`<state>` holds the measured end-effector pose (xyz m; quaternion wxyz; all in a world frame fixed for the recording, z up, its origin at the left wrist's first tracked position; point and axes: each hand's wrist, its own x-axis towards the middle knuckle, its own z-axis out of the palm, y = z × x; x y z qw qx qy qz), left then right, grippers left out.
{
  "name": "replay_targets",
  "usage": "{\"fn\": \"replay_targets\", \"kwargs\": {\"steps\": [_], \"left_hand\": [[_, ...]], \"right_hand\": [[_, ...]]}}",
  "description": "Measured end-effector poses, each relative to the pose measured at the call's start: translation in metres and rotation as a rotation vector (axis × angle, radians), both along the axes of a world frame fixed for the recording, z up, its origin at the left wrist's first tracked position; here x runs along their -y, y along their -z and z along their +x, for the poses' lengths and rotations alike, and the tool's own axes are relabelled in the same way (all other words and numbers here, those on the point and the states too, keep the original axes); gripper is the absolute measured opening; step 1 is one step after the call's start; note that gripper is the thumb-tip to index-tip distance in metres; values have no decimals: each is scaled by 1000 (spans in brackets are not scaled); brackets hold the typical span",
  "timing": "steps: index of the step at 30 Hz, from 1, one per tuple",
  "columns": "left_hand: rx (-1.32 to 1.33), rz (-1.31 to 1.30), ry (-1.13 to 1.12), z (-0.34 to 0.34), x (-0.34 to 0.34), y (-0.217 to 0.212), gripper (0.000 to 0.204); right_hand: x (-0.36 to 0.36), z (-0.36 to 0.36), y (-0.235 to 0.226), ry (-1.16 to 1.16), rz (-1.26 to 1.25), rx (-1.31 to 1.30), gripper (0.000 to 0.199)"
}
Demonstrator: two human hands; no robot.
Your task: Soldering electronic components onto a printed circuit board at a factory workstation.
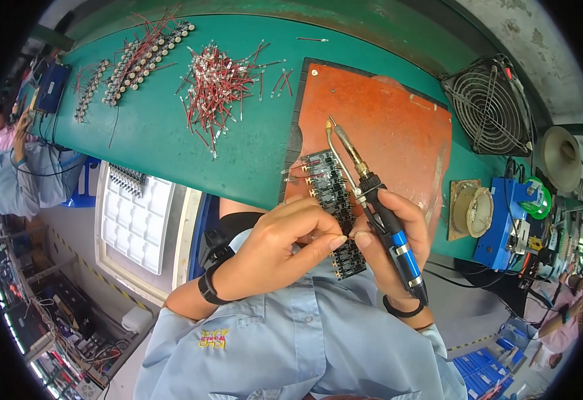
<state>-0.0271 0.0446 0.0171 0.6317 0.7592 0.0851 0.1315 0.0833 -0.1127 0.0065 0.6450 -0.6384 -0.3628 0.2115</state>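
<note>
My right hand [378, 263] is closed around a soldering iron [387, 227] with a black and blue handle. A thin solder-feed tube [337, 153] runs beside the metal barrel, and the tip points up and away over the orange board. My left hand [281, 243] is pinched, its thumb and forefinger meeting close to my right thumb; whatever lies between them is too small to make out. Under both hands is a strip of black circuit boards [330, 187], overhanging the near edge of the orange mat. Several red wires [297, 171] stick out from its far end.
Red wires [215, 87] lie heaped on the green table [258, 147], with wired strips [145, 63] farther left. The orange board [378, 107] has a fan [488, 107] at its right. A solder spool [537, 200], a blue soldering unit [495, 223] and a round holder [471, 212] stand nearby. A white tray [135, 227] sits lower left.
</note>
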Motion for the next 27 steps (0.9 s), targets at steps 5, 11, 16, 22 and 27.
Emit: {"fn": "replay_targets", "kwargs": {"steps": [5, 11, 16, 22, 27], "left_hand": [[-30, 103, -21, -1, -9, -2, 11], [10, 195, -61, 2, -11, 2, 9], [-2, 238, -57, 3, -12, 0, 8], [-1, 301, -79, 3, -14, 1, 8], [-22, 476, -260, 13, -27, 9, 10]], "right_hand": [[0, 0, -4, 77, -3, -72, 49], [0, -1, -5, 63, 26, -45, 47], [-1, 0, -5, 27, 13, -68, 47], [-1, 3, 0, 4, -8, 23, 49], [15, 2, -11, 158, 29, -107, 54]]}}
